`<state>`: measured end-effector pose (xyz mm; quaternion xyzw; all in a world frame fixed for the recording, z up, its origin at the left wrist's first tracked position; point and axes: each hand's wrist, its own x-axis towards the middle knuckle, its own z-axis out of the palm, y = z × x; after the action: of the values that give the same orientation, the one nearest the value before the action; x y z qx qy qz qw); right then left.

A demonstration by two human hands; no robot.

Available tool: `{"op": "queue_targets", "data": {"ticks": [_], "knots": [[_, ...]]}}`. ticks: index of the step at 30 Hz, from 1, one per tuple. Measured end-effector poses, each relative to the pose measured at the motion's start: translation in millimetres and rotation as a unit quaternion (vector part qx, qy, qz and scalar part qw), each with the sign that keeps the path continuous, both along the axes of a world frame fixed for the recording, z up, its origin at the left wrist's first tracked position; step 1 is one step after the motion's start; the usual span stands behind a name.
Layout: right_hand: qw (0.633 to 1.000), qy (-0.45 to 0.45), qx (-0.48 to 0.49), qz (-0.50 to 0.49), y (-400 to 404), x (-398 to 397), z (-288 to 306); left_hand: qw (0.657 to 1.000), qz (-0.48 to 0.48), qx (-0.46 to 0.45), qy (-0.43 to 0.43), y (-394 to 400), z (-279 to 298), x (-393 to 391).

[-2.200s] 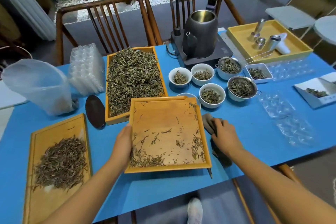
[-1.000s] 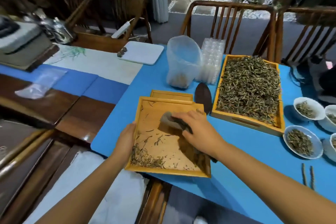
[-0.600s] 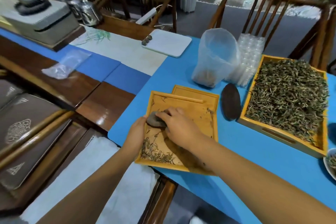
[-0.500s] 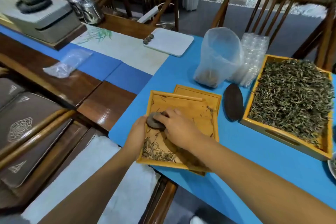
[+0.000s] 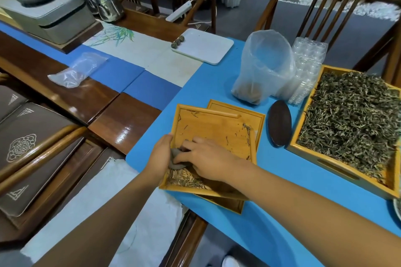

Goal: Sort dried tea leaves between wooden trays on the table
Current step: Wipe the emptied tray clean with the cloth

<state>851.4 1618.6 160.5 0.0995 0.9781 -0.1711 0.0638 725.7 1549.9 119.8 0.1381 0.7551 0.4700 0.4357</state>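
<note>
On my far left, past the table edge, lie the clear plastic bag (image 5: pixel 77 69) and the white tray (image 5: pixel 202 45), neither part of this job. My left hand (image 5: pixel 159 158) grips the left rim of the upper wooden tray (image 5: pixel 212 128), fingers curled over the edge and thumb outside, holding it over the second wooden tray (image 5: pixel 259 121) whose rim shows beneath it. A moment ago this tray sat in front of me with leaves scattered across its floor; now I have carried it to the left end of the table, and the brush has come down from the tray's middle toward the near left corner. My right hand (image 5: pixel 207 161) has its fingers closed around the small dark brush (image 5: pixel 176 158), pressing it down against the wood beside my left palm. The tea leaves (image 5: pixel 186 179) are now gathered in one pile in that near corner, just below the brush, with only a few strays along the right rim. I judge the sweeping nearly done, and the pile ready to tip into the tray below. Further right lie the dark wooden scoop (image 5: pixel 280 125), the upright plastic bag (image 5: pixel 262 67), and the big tray of unsorted tea (image 5: pixel 347 121), untouched.
</note>
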Motion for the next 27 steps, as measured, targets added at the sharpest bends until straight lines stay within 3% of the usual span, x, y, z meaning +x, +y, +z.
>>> {"op": "queue_targets", "data": {"ticks": [6, 11, 17, 27], "knots": [[0.999, -0.01, -0.004, 0.047, 7, 8, -1, 1.0, -0.01, 0.019, 0.001, 0, 1, -1], [0.999, -0.029, -0.021, 0.024, 22, 20, 1, 0.999, 0.013, 0.007, -0.038, 0, 3, -3], [0.998, 0.012, -0.051, 0.046, 10, 12, 10, 1.0, 0.019, 0.006, -0.015, 1, -1, -3], [0.995, 0.006, -0.019, 0.094, -14, 1, 8, 0.998, 0.054, -0.007, -0.014, -1, -7, -4]]}}
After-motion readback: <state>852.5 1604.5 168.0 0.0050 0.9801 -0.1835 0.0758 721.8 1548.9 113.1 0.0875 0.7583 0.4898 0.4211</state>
